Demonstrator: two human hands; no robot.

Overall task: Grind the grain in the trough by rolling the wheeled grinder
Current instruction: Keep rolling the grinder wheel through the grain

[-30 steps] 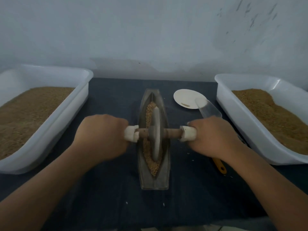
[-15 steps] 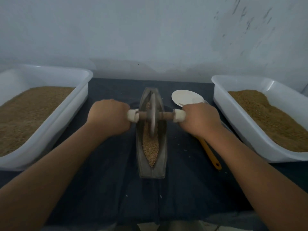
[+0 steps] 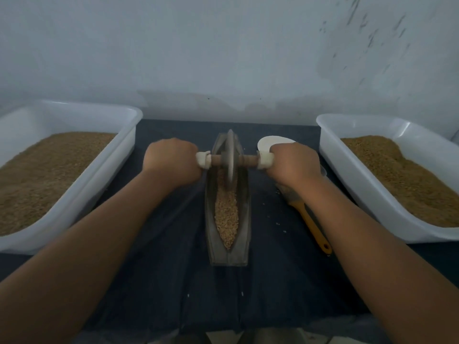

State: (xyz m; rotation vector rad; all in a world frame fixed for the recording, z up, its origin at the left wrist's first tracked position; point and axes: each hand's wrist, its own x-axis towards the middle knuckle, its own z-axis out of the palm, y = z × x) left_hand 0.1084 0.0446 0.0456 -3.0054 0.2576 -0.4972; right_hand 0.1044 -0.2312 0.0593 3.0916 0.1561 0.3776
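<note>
Dark cloth covers the table before a pale wall. At its middle lies the boat-shaped trough, running near to far, with grain filling its groove. The wheeled grinder stands upright in the far half of the trough, its disc sunk into the grain. The left hand and right hand each close in a fist round a white-capped end of the wooden axle, fingers curled under and out of sight. The disc looks heavy and rigid, so the axle ends seem the sensible hold, pressed evenly to stop it tipping; loose grain could spill over the low walls. Just right lie a white dish and a yellow-handled scoop. White plastic tubs of grain flank everything, the left tub and the right tub
</note>
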